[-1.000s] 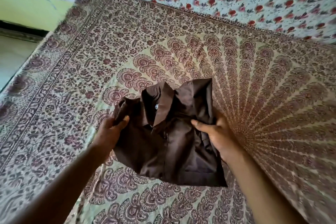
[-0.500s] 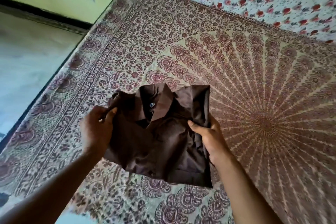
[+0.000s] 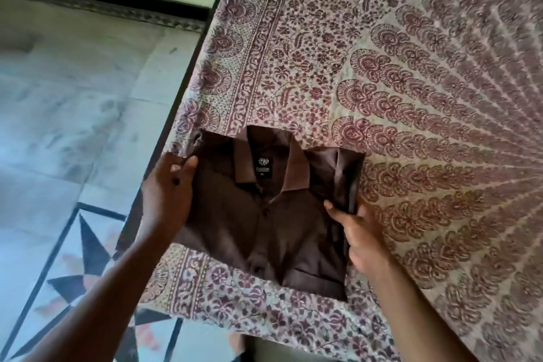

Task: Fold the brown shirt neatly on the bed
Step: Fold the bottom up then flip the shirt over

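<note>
Both hands were on the brown shirt (image 3: 264, 223) at this moment. My left hand (image 3: 167, 194) grasped its left edge, thumb on top and the other fingers hidden under the cloth. My right hand (image 3: 357, 236) grasped the right edge in the same way, thumb lying over the fabric near the folded side.

The shirt was already a compact rectangle, front side up, with the collar (image 3: 270, 159) and its black label (image 3: 263, 166) pointing away from me. One button (image 3: 264, 211) on the placket was visible below the collar.

What changed in the last second was the place. Earlier the bundle was near the middle of the bedspread (image 3: 411, 97), over the round fan pattern, and it looked a little lifted and rumpled at the left shoulder. Now it was at the left border of the bed, with its left edge almost at the bed edge, next to the tiled floor (image 3: 73, 112). It also looked flatter and more square than before, though I could not tell if it already rested fully on the bed.

In my judgement the folding itself was finished, and this was the final placing. What remained was to lay it down flat, release both sides, and maybe smooth the top. The risk I saw was the closeness to the bed edge, as a careless release could let the left side slide off.
</note>
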`<state>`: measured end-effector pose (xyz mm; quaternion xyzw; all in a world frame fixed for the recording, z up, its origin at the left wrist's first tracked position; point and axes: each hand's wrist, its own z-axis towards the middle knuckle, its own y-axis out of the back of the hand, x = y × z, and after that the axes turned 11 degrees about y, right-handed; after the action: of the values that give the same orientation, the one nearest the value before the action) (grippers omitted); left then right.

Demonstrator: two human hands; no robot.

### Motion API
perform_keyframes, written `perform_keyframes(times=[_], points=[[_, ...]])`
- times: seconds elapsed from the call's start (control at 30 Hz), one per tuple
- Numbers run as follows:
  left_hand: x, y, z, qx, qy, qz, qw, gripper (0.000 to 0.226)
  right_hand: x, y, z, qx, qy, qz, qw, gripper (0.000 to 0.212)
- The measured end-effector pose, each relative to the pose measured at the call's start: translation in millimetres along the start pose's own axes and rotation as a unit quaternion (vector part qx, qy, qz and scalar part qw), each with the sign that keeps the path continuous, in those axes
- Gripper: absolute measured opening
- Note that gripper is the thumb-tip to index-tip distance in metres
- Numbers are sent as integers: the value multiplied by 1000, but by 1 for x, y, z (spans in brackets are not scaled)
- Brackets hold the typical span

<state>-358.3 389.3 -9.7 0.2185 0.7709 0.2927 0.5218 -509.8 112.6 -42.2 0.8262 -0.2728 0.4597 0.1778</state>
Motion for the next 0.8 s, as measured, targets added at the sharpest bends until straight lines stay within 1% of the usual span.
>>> perform_keyframes(times=[0.03, 0.07, 0.1, 0.13, 0.17, 0.23, 0.3, 0.33, 0.37, 0.4, 0.43, 0.47, 0.5, 0.53, 0.6, 0.63, 0.67, 0.7, 0.73, 0.8], points=[[11, -1, 8, 22, 19, 3, 1000, 31, -6, -7, -1, -22, 11, -27, 999, 34], [21, 0, 11, 45, 19, 31, 998, 35, -14, -11, 0, -46, 19, -52, 997, 55], [32, 0, 12, 66, 3, 69, 995, 39, -20, -12, 0, -67, 21, -68, 995, 68], [42, 2, 10, 86, -13, 102, 991, 42, -20, -14, -4, -74, 21, -88, 993, 70], [51, 3, 7, 101, -24, 128, 986, 46, -20, -15, -8, -69, 17, -119, 990, 67], [62, 5, 1, 122, -33, 150, 981, 55, -18, -11, -23, -53, 10, -222, 973, 61], [69, 5, -3, 130, -12, 135, 982, 47, -29, 0, -34, -38, 0, -294, 955, 55], [70, 6, -5, 134, 6, 123, 983, 42, -35, 6, -37, -40, -14, -296, 954, 47], [71, 8, -7, 134, 21, 116, 984, 42, -39, 11, -40, -42, -26, -290, 956, 41], [73, 9, -9, 132, 27, 123, 983, 44, -42, 13, -41, -44, -35, -289, 956, 41], [73, 10, -11, 126, 26, 142, 981, 45, -41, 14, -42, -45, -37, -302, 952, 51], [71, 9, -14, 116, 22, 169, 978, 43, -39, 14, -44, -49, -40, -320, 945, 66], [68, 8, -16, 101, 22, 201, 974, 42, -37, 13, -46, -58, -33, -343, 937, 77], [63, 7, -18, 77, 28, 230, 970, 41, -33, 11, -49, -71, -20, -359, 930, 82], [55, 7, -21, 8, 34, 275, 961, 48, -23, 1, -52, -97, 26, -375, 922, 75], [51, 6, -20, -21, 12, 276, 961, 54, -20, -3, -50, -113, 62, -377, 917, 69], [49, 5, -18, -34, -21, 257, 966, 59, -18, -6, -46, -130, 94, -370, 915, 63], [46, 3, -13, -33, -49, 227, 972, 60, -15, -9, -40, -143, 124, -364, 912, 61], [44, -1, -7, -16, -64, 198, 978, 57, -12, -13, -32, -154, 139, -360, 910, 62], [35, -11, 4, 27, -58, 163, 985, 48, -6, -17, -13, -158, 132, -351, 914, 69]])
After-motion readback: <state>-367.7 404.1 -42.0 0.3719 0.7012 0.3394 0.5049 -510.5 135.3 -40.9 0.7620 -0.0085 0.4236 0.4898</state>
